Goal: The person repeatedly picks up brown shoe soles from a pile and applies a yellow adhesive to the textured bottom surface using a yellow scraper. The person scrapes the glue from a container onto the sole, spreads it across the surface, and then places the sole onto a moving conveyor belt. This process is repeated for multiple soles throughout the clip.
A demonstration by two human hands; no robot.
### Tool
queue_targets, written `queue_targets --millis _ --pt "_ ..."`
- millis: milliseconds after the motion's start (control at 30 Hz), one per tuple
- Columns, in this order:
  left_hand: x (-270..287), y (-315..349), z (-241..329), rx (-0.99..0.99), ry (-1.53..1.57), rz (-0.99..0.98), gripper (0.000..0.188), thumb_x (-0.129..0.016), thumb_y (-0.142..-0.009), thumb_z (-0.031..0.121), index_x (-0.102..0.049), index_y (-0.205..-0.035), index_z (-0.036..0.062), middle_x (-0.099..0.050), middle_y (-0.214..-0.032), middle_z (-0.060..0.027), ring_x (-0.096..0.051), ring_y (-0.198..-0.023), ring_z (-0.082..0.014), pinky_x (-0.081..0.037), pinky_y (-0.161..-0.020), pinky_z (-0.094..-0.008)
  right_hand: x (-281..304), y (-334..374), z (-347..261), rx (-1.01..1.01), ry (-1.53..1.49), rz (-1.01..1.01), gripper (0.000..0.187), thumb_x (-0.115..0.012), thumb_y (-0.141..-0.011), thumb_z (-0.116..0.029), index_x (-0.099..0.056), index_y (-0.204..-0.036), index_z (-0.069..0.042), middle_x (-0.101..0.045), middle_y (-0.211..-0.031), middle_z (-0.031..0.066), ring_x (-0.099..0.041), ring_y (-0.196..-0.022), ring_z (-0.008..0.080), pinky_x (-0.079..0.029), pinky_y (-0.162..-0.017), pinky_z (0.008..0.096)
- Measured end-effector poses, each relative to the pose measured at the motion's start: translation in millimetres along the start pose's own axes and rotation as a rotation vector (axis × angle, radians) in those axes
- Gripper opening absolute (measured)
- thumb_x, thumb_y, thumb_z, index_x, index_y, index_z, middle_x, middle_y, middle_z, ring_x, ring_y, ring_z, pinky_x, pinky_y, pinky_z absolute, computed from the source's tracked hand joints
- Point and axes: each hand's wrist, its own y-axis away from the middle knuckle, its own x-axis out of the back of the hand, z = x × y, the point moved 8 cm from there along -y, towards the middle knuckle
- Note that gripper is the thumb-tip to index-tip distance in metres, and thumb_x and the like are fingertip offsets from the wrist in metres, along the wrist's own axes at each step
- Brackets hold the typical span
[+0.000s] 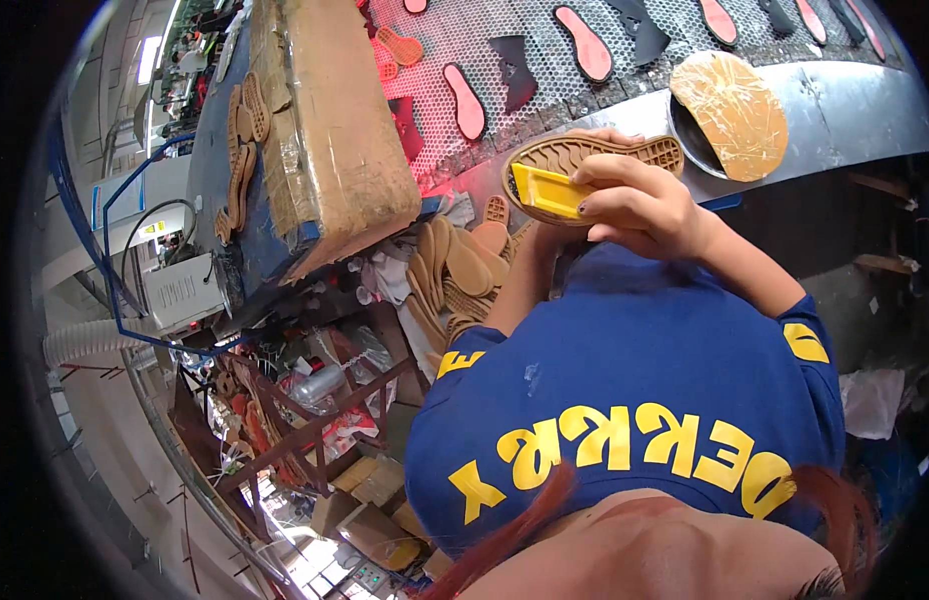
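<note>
The fingers of the right hand are bent and closed on one end of a flat yellow tool, two of them showing over its upper face; the thumb is hidden. The tool lies across the left end of a brown sole, over its wavy tread, which faces up. The left hand has hold of this sole from behind, its fingers showing along the far edge; most of that hand is covered, so how tightly it grips cannot be told. The sole is held up in front of the navy shirt, before a metal ledge. Just past the sole's right end, a scuffed tan disc rests on the ledge. Beyond runs a mesh belt, lit red at its left, bearing pink insoles with dark rims and black cut pieces. Left of the belt stands a taped cardboard box, with more brown soles on its far side. Below the box, near the left forearm, lies a pile of soles.
</note>
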Motion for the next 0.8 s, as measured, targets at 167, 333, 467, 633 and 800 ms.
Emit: queue_targets --millis 167,333,467,633,800 --pt "-2 4 -4 -0.225 -0.072 -0.114 0.055 -0.067 -0.087 0.020 -0.037 -0.133 0.0108 -0.049 -0.126 -0.0133 -0.047 -0.124 -0.0280 -0.037 -0.109 -0.0487 -3 4 9 -0.062 -0.155 -0.144 0.029 -0.072 -0.080 -0.007 -0.052 -0.101 -0.005 -0.059 -0.119 0.0195 -0.062 -0.105 0.0344 -0.051 -0.090 0.0395" --pt "-10 10 6 -0.262 0.123 -0.122 0.051 -0.062 -0.090 0.013 -0.037 -0.134 0.0172 -0.049 -0.126 -0.0128 -0.044 -0.128 -0.0295 -0.031 -0.113 -0.0544 -2 6 11 -0.111 -0.212 -0.235 0.025 -0.069 -0.080 -0.003 -0.054 -0.099 -0.005 -0.059 -0.117 0.0153 -0.063 -0.102 0.0334 -0.052 -0.083 0.0389" --pt "15 17 -2 -0.333 -0.099 -0.142 0.085 -0.082 -0.075 0.023 -0.028 -0.139 0.0108 -0.044 -0.135 -0.0105 -0.045 -0.128 -0.0283 -0.032 -0.113 -0.0434 6 7 20 -0.104 -0.242 -0.214 0.019 -0.066 -0.083 -0.001 -0.057 -0.099 -0.003 -0.062 -0.110 0.0145 -0.063 -0.099 0.0333 -0.053 -0.081 0.0371" --pt "58 8 1 -0.145 0.168 0.160 0.080 -0.055 -0.088 0.054 -0.024 -0.145 0.0076 -0.045 -0.132 -0.0261 -0.061 -0.100 -0.0301 -0.055 -0.080 -0.0388 35 39 77 -0.384 -0.428 0.334 0.028 -0.049 -0.092 0.009 -0.057 -0.118 0.005 -0.059 -0.121 0.0128 -0.056 -0.115 0.0188 -0.044 -0.099 0.0328" --pt "62 1 18 -0.081 0.565 -0.129 0.080 -0.029 -0.095 0.064 -0.028 -0.145 0.0019 -0.048 -0.127 -0.0343 -0.066 -0.078 -0.0361 -0.056 -0.046 -0.0331 18 19 116 -0.432 -0.290 0.358 0.022 -0.051 -0.094 0.005 -0.062 -0.112 0.000 -0.066 -0.111 0.0110 -0.062 -0.106 0.0178 -0.049 -0.092 0.0313"
